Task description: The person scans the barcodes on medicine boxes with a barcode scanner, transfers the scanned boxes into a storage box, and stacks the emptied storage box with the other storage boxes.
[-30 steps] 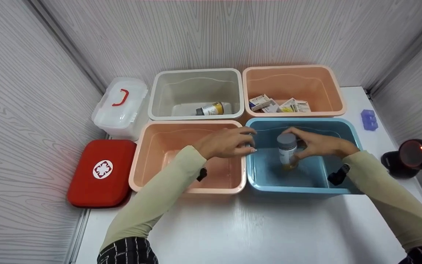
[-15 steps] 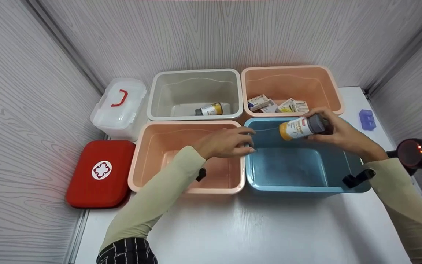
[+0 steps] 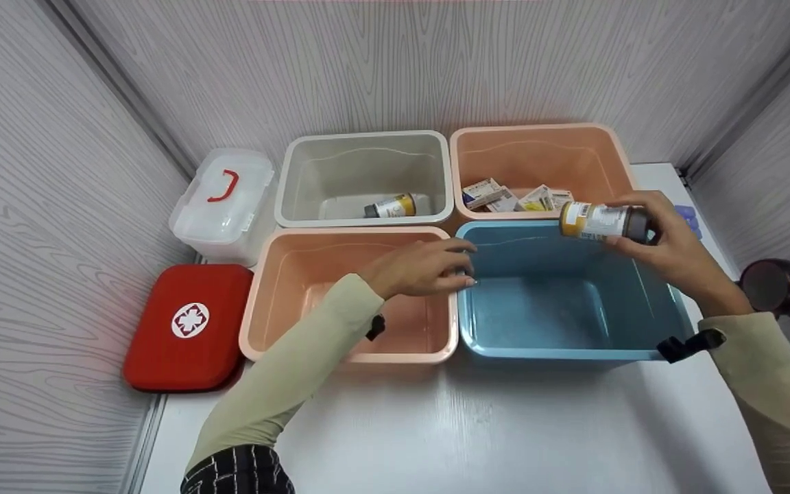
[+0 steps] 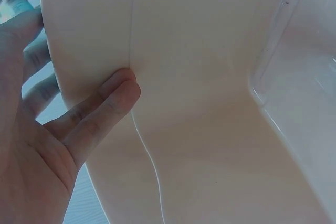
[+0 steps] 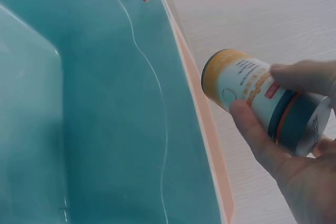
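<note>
My right hand (image 3: pixel 669 250) grips a pill bottle (image 3: pixel 601 221) with a dark grey cap and a white and yellow label. It is tilted nearly sideways above the blue bin's back right rim. In the right wrist view, fingers and thumb hold the bottle (image 5: pixel 247 85) near its cap. My left hand (image 3: pixel 422 267) rests at the rim between the front peach bin (image 3: pixel 354 357) and the blue bin (image 3: pixel 539 353), fingers loosely bent. In the left wrist view, two fingers (image 4: pixel 113 95) lie against the peach wall (image 4: pixel 184 77), while others pass beyond its edge.
A grey bin (image 3: pixel 367 140) with one similar bottle (image 3: pixel 395 206) stands behind. The back peach bin (image 3: pixel 539 137) holds several small medicine boxes (image 3: pixel 539 199). To the left are a clear lidded box (image 3: pixel 210 219) and a red case (image 3: pixel 196 363); to the right, a black device (image 3: pixel 779 285) and a purple item (image 3: pixel 688 216).
My right hand has lifted the bottle out of the blue bin, moving up and right, and tilted it from upright to nearly sideways. The left hand has stayed at the rim.
</note>
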Action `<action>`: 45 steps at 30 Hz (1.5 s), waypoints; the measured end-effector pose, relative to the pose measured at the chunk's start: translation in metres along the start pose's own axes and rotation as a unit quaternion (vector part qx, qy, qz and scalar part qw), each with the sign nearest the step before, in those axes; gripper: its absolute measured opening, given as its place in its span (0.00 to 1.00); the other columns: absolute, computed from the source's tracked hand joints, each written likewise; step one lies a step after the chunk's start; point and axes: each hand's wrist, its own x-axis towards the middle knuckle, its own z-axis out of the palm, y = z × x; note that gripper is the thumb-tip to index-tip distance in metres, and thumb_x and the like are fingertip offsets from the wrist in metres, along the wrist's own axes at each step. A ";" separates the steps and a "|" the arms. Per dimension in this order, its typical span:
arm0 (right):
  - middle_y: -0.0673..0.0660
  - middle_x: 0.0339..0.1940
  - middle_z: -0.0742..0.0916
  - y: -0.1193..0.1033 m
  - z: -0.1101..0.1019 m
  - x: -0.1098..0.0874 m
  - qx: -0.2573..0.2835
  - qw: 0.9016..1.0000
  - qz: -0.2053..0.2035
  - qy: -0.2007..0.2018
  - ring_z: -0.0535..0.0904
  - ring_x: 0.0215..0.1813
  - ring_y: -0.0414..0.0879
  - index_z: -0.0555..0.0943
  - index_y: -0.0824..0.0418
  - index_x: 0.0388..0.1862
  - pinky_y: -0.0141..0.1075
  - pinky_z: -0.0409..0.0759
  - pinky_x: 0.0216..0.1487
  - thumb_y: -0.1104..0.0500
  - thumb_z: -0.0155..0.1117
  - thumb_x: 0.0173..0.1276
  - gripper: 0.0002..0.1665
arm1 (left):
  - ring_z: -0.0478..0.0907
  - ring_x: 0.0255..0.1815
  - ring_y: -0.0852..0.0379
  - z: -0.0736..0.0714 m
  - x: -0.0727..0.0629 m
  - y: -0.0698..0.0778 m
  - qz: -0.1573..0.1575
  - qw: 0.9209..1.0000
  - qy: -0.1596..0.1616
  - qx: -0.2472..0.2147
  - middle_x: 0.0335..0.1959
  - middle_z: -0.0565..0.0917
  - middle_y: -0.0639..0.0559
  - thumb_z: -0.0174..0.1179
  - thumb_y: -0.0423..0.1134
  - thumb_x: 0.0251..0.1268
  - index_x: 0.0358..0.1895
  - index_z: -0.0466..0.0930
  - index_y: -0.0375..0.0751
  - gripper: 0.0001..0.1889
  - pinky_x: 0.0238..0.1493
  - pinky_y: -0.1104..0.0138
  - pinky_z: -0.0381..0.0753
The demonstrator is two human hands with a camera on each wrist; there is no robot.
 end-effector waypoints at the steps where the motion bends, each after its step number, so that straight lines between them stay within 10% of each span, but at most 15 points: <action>1: 0.46 0.72 0.73 0.000 -0.001 -0.001 -0.003 1.000 -0.005 0.005 0.70 0.64 0.43 0.79 0.66 0.72 0.20 0.76 0.55 0.71 0.70 0.74 0.28 | 0.82 0.67 0.52 0.000 0.000 0.000 0.000 1.000 0.000 -0.001 0.84 0.69 0.48 0.53 0.57 0.87 0.65 0.86 0.49 0.22 0.70 0.58 0.82; 9: 0.47 0.77 0.73 0.001 -0.014 -0.011 0.010 0.998 -0.010 0.061 0.71 0.64 0.45 0.83 0.75 0.57 0.19 0.79 0.52 0.74 0.68 0.74 0.14 | 0.80 0.71 0.51 0.000 -0.001 0.000 0.005 1.000 0.000 0.001 0.84 0.69 0.46 0.53 0.57 0.87 0.66 0.86 0.48 0.22 0.72 0.56 0.81; 16: 0.43 0.71 0.74 0.008 -0.022 -0.024 -0.018 0.994 -0.011 0.106 0.75 0.61 0.42 0.74 0.63 0.79 0.17 0.79 0.52 0.78 0.70 0.68 0.41 | 0.78 0.74 0.49 0.000 -0.001 -0.001 -0.001 1.000 -0.007 -0.006 0.85 0.68 0.46 0.53 0.57 0.88 0.67 0.85 0.48 0.22 0.75 0.55 0.79; 23: 0.47 0.74 0.75 0.009 -0.025 -0.035 -0.022 0.991 -0.052 0.122 0.75 0.67 0.42 0.77 0.76 0.66 0.17 0.79 0.58 0.84 0.68 0.65 0.30 | 0.76 0.75 0.50 0.000 -0.001 -0.001 -0.003 1.000 -0.006 -0.005 0.85 0.67 0.47 0.52 0.58 0.88 0.66 0.85 0.49 0.23 0.74 0.55 0.80; 36: 0.41 0.71 0.75 0.020 -0.033 -0.054 -0.093 0.980 -0.075 0.158 0.70 0.34 0.35 0.83 0.77 0.43 0.18 0.69 0.38 0.85 0.70 0.61 0.13 | 0.78 0.75 0.49 0.001 0.000 -0.002 0.007 1.000 -0.001 -0.007 0.85 0.68 0.46 0.53 0.57 0.87 0.66 0.86 0.48 0.22 0.74 0.55 0.80; 45: 0.38 0.72 0.73 0.049 -0.049 -0.078 -0.095 0.976 -0.045 0.192 0.74 0.64 0.33 0.82 0.74 0.65 0.12 0.74 0.54 0.85 0.69 0.61 0.31 | 0.83 0.67 0.52 0.000 0.000 -0.001 0.005 1.000 -0.002 -0.008 0.85 0.68 0.47 0.54 0.57 0.87 0.66 0.86 0.49 0.21 0.71 0.57 0.81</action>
